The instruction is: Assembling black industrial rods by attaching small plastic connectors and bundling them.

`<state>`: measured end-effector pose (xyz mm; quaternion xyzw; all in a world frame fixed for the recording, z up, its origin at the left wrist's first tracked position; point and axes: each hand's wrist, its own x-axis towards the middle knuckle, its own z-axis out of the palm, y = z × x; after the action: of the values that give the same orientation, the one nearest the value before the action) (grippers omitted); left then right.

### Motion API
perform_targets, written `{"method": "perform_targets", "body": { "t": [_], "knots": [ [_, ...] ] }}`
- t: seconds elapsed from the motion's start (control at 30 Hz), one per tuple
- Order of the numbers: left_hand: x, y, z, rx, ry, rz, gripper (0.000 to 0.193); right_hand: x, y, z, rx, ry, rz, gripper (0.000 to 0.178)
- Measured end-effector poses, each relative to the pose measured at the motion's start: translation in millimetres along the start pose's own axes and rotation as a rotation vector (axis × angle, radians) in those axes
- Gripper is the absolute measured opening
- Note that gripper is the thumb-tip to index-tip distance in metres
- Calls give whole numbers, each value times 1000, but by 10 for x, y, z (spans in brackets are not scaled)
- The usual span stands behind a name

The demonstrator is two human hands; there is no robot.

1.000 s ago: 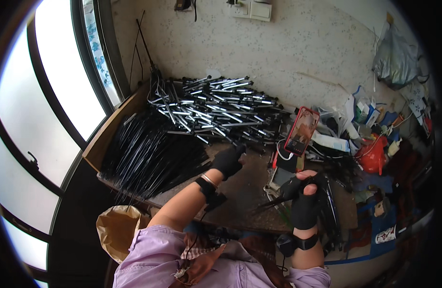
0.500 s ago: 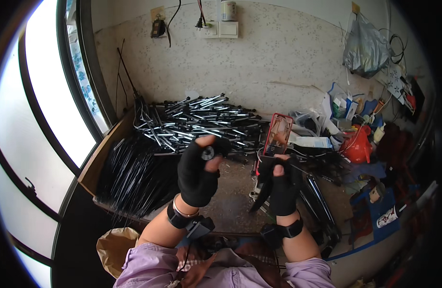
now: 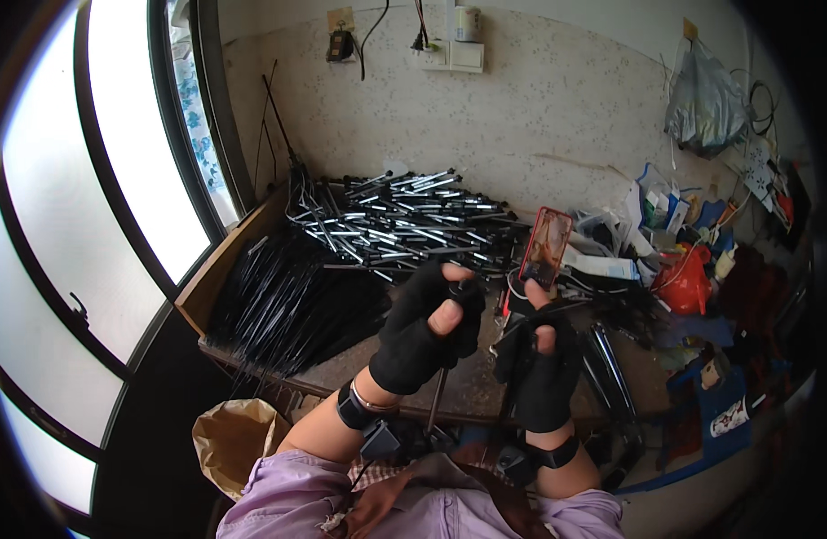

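My left hand [image 3: 428, 323], in a black fingerless glove, is closed with the thumb pressed against the fingers around a small dark part. Below that fist a thin metal rod [image 3: 439, 395] hangs down toward my lap and looks joined to the part, though the joint is hidden. Just to the right, my gloved right hand [image 3: 543, 377] is closed too, its thumb raised beside a thin black piece [image 3: 508, 338] that mostly disappears into the glove. The hands are apart, over the front of the brown table [image 3: 350, 359].
Behind my hands lies a heap of silvery rods with black ends [image 3: 413, 220]. Thin black rods [image 3: 287, 305] fill the table's left side. A red-framed phone [image 3: 546, 244] leans at the back; a red funnel-like thing [image 3: 685, 280] and clutter stand right. A paper bag [image 3: 238, 440] sits lower left.
My left hand has moved right and slightly down, turning so the rod shows below it. My right hand has shifted a little right and down. The whole view has swung slightly.
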<state>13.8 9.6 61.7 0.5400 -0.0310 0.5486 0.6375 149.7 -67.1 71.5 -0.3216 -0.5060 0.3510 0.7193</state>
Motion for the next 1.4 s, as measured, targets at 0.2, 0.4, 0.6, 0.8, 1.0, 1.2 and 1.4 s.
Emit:
{"method": "perform_targets", "body": {
  "t": [0.2, 0.4, 0.6, 0.8, 1.0, 1.2, 1.4],
  "knots": [
    [-304, -161, -34, 78, 168, -198, 37, -74, 220, 38, -438, -7, -102, 56],
    [-370, -156, -46, 144, 116, -176, 34, -142, 281, -22, -409, 6, -38, 45],
    [-378, -219, 28, 54, 122, -73, 32, -102, 318, 27, -435, -25, -168, 40],
    [-396, -272, 109, 121, 201, -12, 39, -72, 368, 72, -392, -9, -216, 42],
    [-201, -138, 164, 170, 208, 32, 39, 32, 239, 188, -360, -24, -332, 44],
    [-3, -147, 116, 557, 115, 282, 36, 70, 318, 217, -409, 118, -418, 39],
    [84, -203, 43, 524, 30, 287, 37, 168, 305, 169, -433, 89, -320, 34]
  ]
}}
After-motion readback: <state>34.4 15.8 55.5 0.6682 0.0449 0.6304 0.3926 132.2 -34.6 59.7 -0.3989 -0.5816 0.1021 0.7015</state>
